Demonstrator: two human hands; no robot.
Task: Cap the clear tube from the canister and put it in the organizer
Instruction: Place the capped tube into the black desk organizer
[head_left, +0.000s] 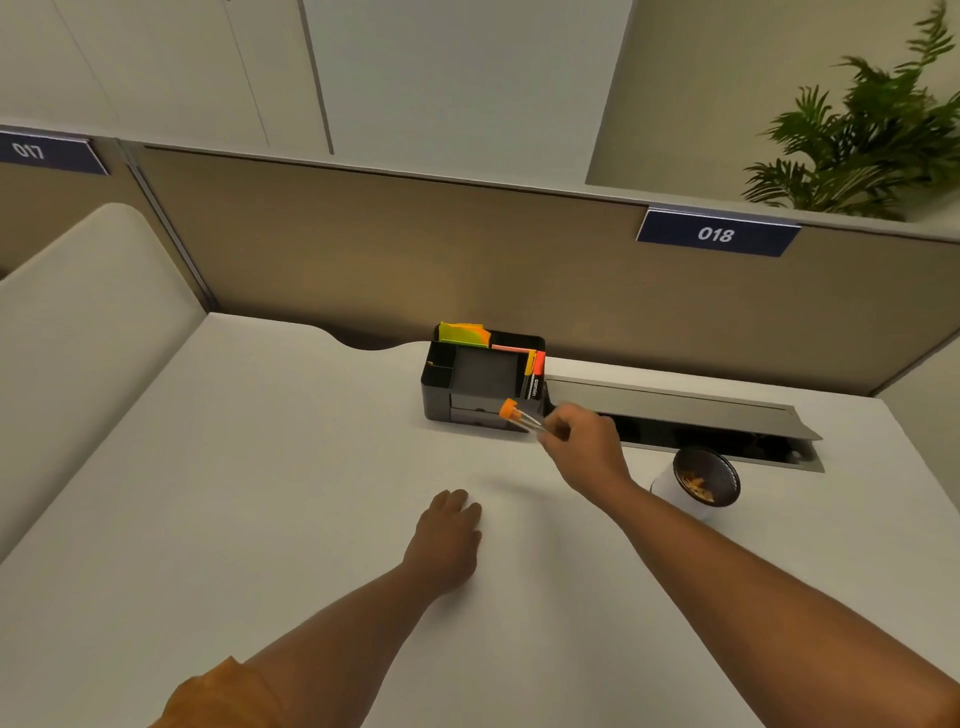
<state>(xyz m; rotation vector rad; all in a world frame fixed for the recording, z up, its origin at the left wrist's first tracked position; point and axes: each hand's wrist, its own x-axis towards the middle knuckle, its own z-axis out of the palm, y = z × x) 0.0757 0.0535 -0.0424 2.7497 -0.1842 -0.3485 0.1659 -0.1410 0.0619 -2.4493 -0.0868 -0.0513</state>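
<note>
My right hand (582, 441) grips a clear tube (525, 422) with an orange cap on its far end, held tilted just in front of the black desk organizer (441, 395). The organizer has several compartments, with sticky notes at the back and markers on its right side. A white canister (670, 491) with a dark mesh inside lies tipped to the right of that hand, orange pieces showing in its mouth. My left hand (447, 535) rests palm down on the white desk, fingers loosely curled, holding nothing.
A beige partition (363, 249) with a "018" label stands behind the desk. An open cable tray with a raised lid (675, 405) runs along the back right. A cushioned panel borders the left side, and a plant stands at the far right.
</note>
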